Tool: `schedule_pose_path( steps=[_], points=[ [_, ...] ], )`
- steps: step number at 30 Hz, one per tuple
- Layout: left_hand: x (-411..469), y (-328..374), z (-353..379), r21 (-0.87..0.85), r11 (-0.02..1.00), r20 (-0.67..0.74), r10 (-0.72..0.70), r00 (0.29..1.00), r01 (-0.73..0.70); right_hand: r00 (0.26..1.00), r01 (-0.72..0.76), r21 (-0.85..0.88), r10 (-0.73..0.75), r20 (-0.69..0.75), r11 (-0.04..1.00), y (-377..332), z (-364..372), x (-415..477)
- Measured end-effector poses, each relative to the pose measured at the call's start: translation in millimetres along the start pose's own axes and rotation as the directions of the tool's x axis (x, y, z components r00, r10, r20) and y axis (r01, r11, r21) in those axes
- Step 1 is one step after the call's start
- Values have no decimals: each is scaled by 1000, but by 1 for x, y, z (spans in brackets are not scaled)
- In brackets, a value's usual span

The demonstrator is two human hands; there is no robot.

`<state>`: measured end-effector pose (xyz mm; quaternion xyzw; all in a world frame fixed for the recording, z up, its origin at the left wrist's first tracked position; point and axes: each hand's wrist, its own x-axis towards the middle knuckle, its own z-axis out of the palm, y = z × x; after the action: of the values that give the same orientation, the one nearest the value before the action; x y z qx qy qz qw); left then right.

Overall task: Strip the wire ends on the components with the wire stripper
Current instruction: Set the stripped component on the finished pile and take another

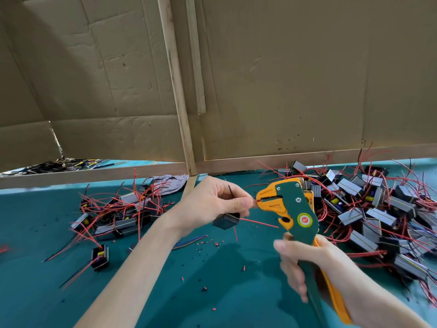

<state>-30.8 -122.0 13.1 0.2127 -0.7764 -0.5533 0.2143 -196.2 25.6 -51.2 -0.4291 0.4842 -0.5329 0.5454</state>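
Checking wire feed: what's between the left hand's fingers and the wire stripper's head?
Only a short bit of red wire, running from the left hand into the wire stripper; head view.

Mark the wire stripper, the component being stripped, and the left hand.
wire stripper point(303, 234): head view, green body just below the round label.
left hand point(212, 200): head view, middle of the hand, behind the curled fingers.
component point(226, 221): head view, face of the black block below that hand.

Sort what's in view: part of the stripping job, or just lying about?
In the job:
wire stripper in right hand
red wire pinched by left hand
black component hanging under that hand
left component pile
right component pile

Lying about:
grey cloth
red insulation bits
cardboard wall
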Motion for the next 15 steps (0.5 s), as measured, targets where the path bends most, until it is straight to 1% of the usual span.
schedule_pose_path(
  steps=[1, 2, 5, 6, 8, 9, 10, 11, 12, 13, 14, 15],
  points=[
    [2, -3, 2, -2, 1000, -23, -5, 1000, 5, 999, 5, -7, -5, -32, 1000, 3, 1, 2],
    [4, -7, 5, -17, 1000, -38, -7, 999, 7, 999, 0, 22, 1, -36, 1000, 6, 1, 4],
    [11, -20, 12, -78, 997, -93, 14, 996, -21, 994, -48, 254, 22, 105, 966, 5, -2, 9],
    [13, -25, 13, -96, 995, -120, 21, 993, -33, 992, -62, 304, 26, 122, 951, 5, -5, 12],
    [17, -36, 15, -100, 994, -185, 16, 983, -35, 996, -64, 331, 40, 79, 941, 5, -11, 16],
    [18, -43, 16, -44, 999, -225, 10, 974, -20, 997, -66, 347, 53, 48, 935, 4, -14, 17],
    [20, -51, 18, 70, 998, -269, 14, 963, 5, 997, -71, 368, 72, 11, 927, 4, -16, 18],
    [21, -60, 20, 229, 973, -289, 34, 957, 35, 995, -81, 388, 96, -21, 918, 3, -18, 19],
    [22, -70, 23, 398, 915, -268, 51, 962, 63, 992, -88, 405, 115, -42, 910, 2, -20, 19],
    [22, -80, 25, 549, 832, -227, 51, 973, 84, 991, -92, 415, 126, -55, 905, 1, -21, 19],
    [22, -89, 27, 657, 749, -189, 45, 981, 93, 989, -91, 427, 132, -67, 899, 0, -22, 19],
    [21, -95, 28, 716, 693, -165, 48, 985, 86, 987, -93, 439, 141, -78, 894, 0, -21, 18]
  ],
)
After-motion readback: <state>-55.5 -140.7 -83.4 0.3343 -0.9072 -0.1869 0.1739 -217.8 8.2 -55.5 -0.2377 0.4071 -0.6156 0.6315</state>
